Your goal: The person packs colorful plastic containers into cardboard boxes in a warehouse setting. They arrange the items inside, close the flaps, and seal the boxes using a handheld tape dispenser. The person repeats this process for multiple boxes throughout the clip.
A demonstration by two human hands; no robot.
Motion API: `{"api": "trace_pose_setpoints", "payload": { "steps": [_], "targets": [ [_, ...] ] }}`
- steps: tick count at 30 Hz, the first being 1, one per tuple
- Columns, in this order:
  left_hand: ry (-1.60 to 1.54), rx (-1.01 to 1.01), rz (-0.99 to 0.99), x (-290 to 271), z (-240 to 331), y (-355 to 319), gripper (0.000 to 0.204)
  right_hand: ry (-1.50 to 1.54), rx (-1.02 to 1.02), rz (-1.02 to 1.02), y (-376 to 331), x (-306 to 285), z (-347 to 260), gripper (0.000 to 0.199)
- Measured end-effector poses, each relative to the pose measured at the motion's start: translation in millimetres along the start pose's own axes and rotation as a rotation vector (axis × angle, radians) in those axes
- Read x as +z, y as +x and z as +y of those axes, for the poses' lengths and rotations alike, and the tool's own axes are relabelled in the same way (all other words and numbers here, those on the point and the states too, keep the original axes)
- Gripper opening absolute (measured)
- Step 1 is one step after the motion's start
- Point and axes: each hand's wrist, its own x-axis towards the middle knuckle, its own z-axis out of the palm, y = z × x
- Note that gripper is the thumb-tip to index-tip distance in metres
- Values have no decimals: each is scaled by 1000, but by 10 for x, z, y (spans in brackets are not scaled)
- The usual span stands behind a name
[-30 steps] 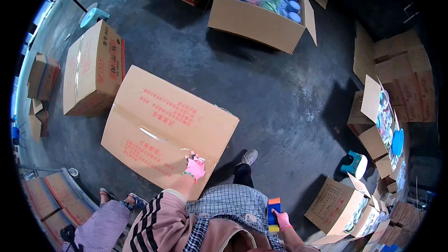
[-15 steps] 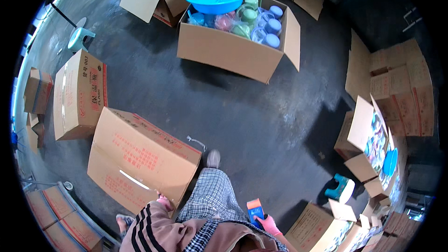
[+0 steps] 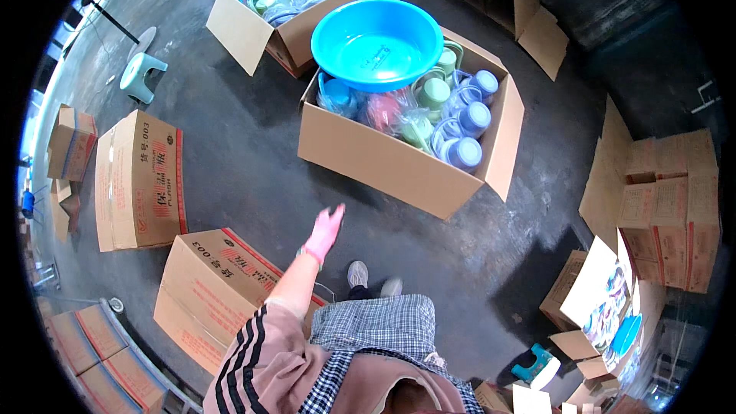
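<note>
My left hand [image 3: 328,231], in a pink glove, reaches forward over the dark floor with its fingers stretched out and holding nothing. It is between the sealed carton [image 3: 201,291] at my lower left and an open carton [image 3: 379,167] ahead, touching neither. That open carton holds several blue, pink, green and purple plastic jugs with handles [image 3: 469,119], some in clear bags. A bright blue basin [image 3: 349,57] rests on top of them, over the carton's far left part. My right hand is out of view.
Another open carton [image 3: 238,27] of bagged plastic goods stands far left. A sealed carton [image 3: 142,184] and a pale stool [image 3: 142,75] are on the left. More cartons [image 3: 665,215] line the right, with a teal stool [image 3: 537,368] near them. A loaded cart [image 3: 100,353] is at lower left.
My left hand has left the sealed carton and swung forward. My right hand, which held a small blue and orange box, has dropped out of view. The open carton and basin appear closer.
</note>
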Motion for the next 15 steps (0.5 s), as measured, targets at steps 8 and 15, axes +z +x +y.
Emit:
{"api": "trace_pose_setpoints", "payload": {
  "steps": [8,15],
  "targets": [
    [-846,-226,-68,478,1690,1489,37,-35,-219,-43,229,348,-1990,59],
    [-796,-254,114,760,2043,2632,50,-182,-356,-122,195,296,-3068,58]
  ]
}}
